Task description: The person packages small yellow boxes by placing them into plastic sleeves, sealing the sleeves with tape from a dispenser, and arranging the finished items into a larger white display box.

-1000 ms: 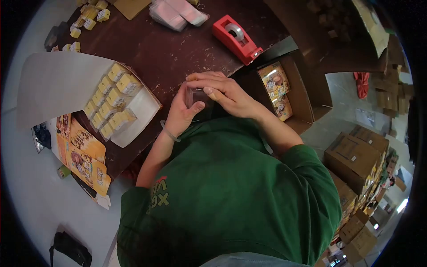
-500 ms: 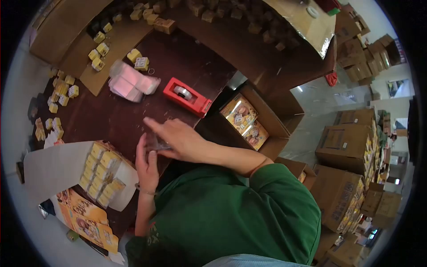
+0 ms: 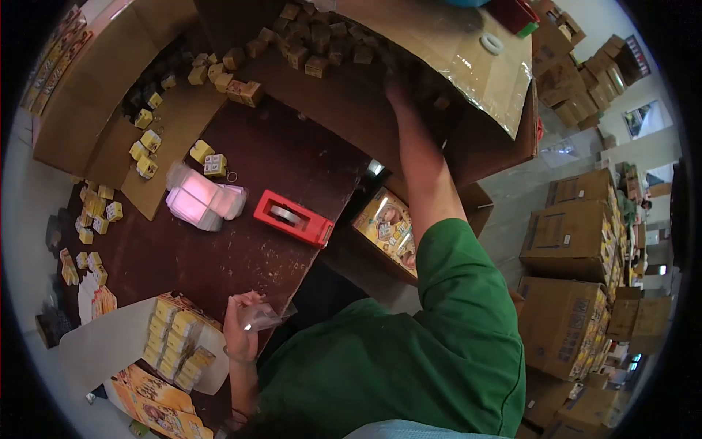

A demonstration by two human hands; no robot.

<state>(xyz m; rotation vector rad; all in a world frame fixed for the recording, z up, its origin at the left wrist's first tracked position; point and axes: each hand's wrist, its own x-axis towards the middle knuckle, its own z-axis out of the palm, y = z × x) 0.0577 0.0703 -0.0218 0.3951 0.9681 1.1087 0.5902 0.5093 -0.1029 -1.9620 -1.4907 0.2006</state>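
Observation:
My left hand [image 3: 240,333] is closed on a small clear plastic bag [image 3: 261,317] near the table's front edge. My right hand [image 3: 395,80] reaches far into a large cardboard box [image 3: 351,117] lying on its side, close to several small brown boxes [image 3: 316,67]. Its fingers are lost in shadow. On the dark red table lie a stack of pinkish clear bags [image 3: 201,199] and a red tape dispenser [image 3: 294,218]. Left of my left hand, an open white carton [image 3: 208,366] holds rows of small bagged yellow-and-white blocks [image 3: 172,336].
Yellow-and-white keyring blocks [image 3: 214,165] are scattered at the back and left. Below the table's right edge stands an open carton [image 3: 479,212] with printed orange boxes [image 3: 385,225] inside. A tape roll [image 3: 491,44] rests on the cardboard flap. Large cartons [image 3: 559,236] are stacked at right.
My right hand has left the bag and stretched forward into the large cardboard box. My left hand keeps the bag, a little nearer my body. The view has shifted.

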